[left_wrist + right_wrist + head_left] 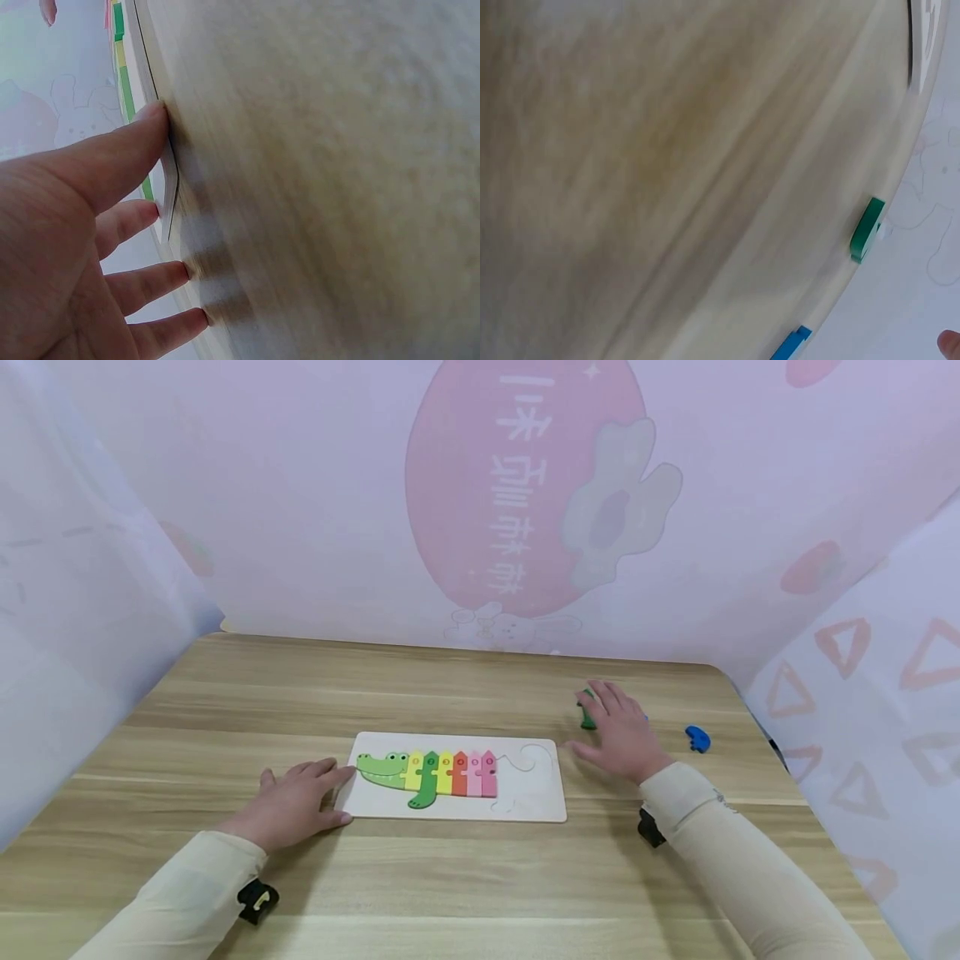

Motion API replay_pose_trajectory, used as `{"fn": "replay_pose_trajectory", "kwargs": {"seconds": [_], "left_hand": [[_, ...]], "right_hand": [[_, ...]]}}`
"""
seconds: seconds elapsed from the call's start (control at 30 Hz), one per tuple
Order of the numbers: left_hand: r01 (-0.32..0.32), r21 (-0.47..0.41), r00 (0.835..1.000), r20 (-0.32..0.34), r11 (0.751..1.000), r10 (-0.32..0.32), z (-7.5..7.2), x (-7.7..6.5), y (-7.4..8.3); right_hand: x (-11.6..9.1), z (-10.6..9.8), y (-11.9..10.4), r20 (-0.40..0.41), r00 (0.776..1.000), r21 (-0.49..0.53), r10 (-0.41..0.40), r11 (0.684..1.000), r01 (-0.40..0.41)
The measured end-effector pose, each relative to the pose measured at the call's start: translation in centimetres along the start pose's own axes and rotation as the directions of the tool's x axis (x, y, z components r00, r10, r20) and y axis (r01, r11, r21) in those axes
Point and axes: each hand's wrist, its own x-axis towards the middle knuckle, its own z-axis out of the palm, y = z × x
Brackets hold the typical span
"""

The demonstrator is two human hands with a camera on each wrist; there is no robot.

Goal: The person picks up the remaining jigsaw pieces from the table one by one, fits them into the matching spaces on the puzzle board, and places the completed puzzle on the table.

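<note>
A white puzzle board (536, 797) lies flat on the table, carrying a crocodile made of a light green head (381, 766), a dark green leg piece and several numbered coloured strips. Its right end is bare, with drawn outlines. My left hand (288, 802) rests at the board's left end, thumb and index fingertips touching its edge, the other fingertips on the table in the left wrist view. My right hand (622, 739) hovers with fingers spread over a green puzzle piece (587, 710), partly hiding it. In the right wrist view that green piece (866, 229) lies apart from the visible fingertip.
To the right lies a blue curved piece (697, 739). A bit of another blue piece (646, 718) peeks out beside my right hand. Behind the wooden table (420, 885) stands a pale printed backdrop (315, 510), with similar sheets at both sides.
</note>
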Motion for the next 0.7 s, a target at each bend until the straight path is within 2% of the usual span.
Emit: {"fn": "replay_pose_trajectory", "kwargs": {"seconds": [0.17,0.33,0.7], "left_hand": [[0.000,-0.001,1.000,0.000,1.000,0.000,0.0,0.0,0.0],[-0.001,0.001,1.000,-0.001,1.000,0.001,-0.1,0.0,0.1],[-0.004,-0.007,1.000,-0.008,1.000,0.004,0.3,-0.1,0.0]], "right_hand": [[0.2,-0.3,0.5,0.026,1.000,0.027,0.013,1.000,-0.014],[0.3,-0.5,0.8,0.017,1.000,0.044,0.013,0.999,-0.014],[0.7,0.0,1.9,0.027,1.000,0.049,0.009,0.999,-0.010]]}}
